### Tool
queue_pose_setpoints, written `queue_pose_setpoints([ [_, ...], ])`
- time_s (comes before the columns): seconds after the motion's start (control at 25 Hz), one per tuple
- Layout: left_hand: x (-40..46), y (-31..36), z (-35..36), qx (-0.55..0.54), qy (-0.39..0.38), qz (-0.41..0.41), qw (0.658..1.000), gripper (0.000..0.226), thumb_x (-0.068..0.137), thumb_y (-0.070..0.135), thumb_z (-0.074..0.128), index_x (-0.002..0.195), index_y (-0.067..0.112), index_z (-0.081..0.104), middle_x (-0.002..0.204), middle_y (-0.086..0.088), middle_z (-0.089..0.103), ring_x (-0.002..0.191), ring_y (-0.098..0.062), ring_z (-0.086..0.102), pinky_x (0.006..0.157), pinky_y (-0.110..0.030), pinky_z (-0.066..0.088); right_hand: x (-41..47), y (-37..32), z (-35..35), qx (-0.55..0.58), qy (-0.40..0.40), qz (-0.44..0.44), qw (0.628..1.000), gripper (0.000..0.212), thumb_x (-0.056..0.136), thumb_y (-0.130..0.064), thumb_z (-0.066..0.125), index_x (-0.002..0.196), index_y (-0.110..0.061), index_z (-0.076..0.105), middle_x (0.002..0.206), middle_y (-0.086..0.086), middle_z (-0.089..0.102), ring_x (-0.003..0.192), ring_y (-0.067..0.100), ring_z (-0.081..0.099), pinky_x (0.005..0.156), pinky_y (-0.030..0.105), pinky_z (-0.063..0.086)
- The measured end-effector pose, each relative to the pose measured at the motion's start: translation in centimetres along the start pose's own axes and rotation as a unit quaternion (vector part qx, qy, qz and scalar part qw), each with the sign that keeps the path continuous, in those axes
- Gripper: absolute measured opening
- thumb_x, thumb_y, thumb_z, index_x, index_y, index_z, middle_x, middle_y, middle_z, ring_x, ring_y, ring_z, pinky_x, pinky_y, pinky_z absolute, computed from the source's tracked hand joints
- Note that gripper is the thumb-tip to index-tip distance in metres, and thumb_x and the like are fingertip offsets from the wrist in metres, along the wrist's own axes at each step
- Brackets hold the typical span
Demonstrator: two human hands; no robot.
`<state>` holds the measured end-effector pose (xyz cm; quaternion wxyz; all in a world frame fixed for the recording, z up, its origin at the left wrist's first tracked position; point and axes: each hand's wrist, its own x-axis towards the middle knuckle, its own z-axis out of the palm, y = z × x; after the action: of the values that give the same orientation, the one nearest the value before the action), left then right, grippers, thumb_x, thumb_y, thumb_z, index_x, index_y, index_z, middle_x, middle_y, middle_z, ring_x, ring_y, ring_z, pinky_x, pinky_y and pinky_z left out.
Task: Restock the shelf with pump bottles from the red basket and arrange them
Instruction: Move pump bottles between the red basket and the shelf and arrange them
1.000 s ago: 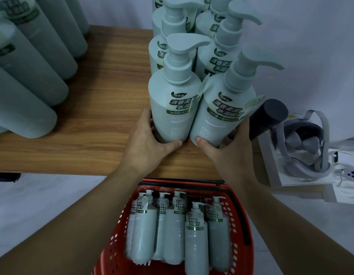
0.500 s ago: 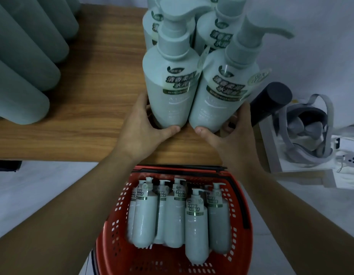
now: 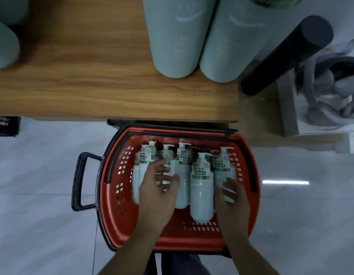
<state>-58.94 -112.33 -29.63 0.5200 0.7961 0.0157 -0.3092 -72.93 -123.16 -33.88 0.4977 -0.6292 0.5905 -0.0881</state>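
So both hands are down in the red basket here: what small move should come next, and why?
Probably close each hand on a bottle. The left hand, fingers spread and blurred, hovers over the left-side bottles; the right hand lies over the rightmost bottle. Neither grip looks closed yet, and the shelf has bare room.

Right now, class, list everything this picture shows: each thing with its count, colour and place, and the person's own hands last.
Red basket: one, red with black handles, on the floor below the shelf edge.
Pump bottles in the basket: about six, pale green-white, lying side by side, pumps toward the shelf.
Shelf: one, wood brown, across the top.
Bottles on the shelf: two at centre, pale green, standing; others at left, cut off.
Dark cylinder: one, black, right of the shelf.
Left hand: over the left bottles, blurred.
Right hand: over the rightmost bottles.
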Motion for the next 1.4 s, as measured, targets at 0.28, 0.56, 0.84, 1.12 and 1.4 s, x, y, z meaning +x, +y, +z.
queue_pose_setpoints([
  [0.28, 2.8, -8.8, 4.8, 0.152, -0.161, -0.212, 0.952, 0.058, 0.085, 0.038, 0.071, 0.135, 0.020, 0.050, 0.131, -0.002, 0.056, 0.110, -0.018, 0.060, 0.084, -0.030, 0.051, 2.4, 6.1, 0.6, -0.119, -0.005, 0.064, 0.991, 0.060, 0.090, -0.042, 0.068, 0.143, -0.028, 0.043, 0.138, -0.006, 0.053, 0.126, 0.014, 0.052, 0.099, 0.037, 0.046],
  [0.56, 0.3, -11.3, 11.2, 0.160, -0.151, -0.245, 0.944, 0.095, 0.067, 0.036, 0.086, 0.143, 0.007, 0.037, 0.135, -0.013, 0.045, 0.121, -0.033, 0.052, 0.099, -0.044, 0.048, 8.0, 7.2, 0.6, -0.234, -0.029, 0.068, 0.969, 0.080, 0.088, -0.049, 0.065, 0.152, -0.021, 0.027, 0.149, 0.008, 0.044, 0.135, 0.031, 0.044, 0.108, 0.049, 0.037],
  [0.84, -0.8, -11.3, 15.0, 0.266, -0.044, -0.224, 0.937, 0.103, 0.063, 0.051, 0.085, 0.139, 0.011, 0.029, 0.137, -0.009, 0.034, 0.126, -0.037, 0.038, 0.092, -0.045, 0.045, 11.3, 7.6, 0.7, -0.211, -0.064, 0.138, 0.966, 0.075, 0.076, -0.052, 0.072, 0.137, -0.019, 0.043, 0.118, 0.002, 0.064, 0.092, 0.018, 0.060, 0.084, 0.039, 0.052],
  [1.12, 0.0, -11.4, 17.3, 0.227, 0.029, -0.279, 0.932, 0.088, 0.065, 0.052, 0.082, 0.127, 0.012, 0.035, 0.130, -0.009, 0.041, 0.121, -0.035, 0.051, 0.085, -0.046, 0.049, 13.0, 8.3, 0.1, -0.202, -0.091, 0.150, 0.964, 0.089, 0.073, -0.047, 0.081, 0.143, -0.015, 0.038, 0.117, 0.003, 0.061, 0.099, 0.023, 0.060, 0.085, 0.041, 0.053],
  [1.4, 0.7, -12.9, 14.7, 0.178, -0.032, -0.231, 0.956, 0.094, 0.060, 0.047, 0.087, 0.133, 0.012, 0.040, 0.134, -0.005, 0.049, 0.118, -0.030, 0.057, 0.086, -0.037, 0.050, 12.0, 7.9, -1.2, -0.195, -0.079, 0.095, 0.973, 0.092, 0.061, -0.051, 0.089, 0.136, -0.020, 0.046, 0.113, -0.003, 0.066, 0.104, 0.024, 0.066, 0.086, 0.043, 0.057],
])
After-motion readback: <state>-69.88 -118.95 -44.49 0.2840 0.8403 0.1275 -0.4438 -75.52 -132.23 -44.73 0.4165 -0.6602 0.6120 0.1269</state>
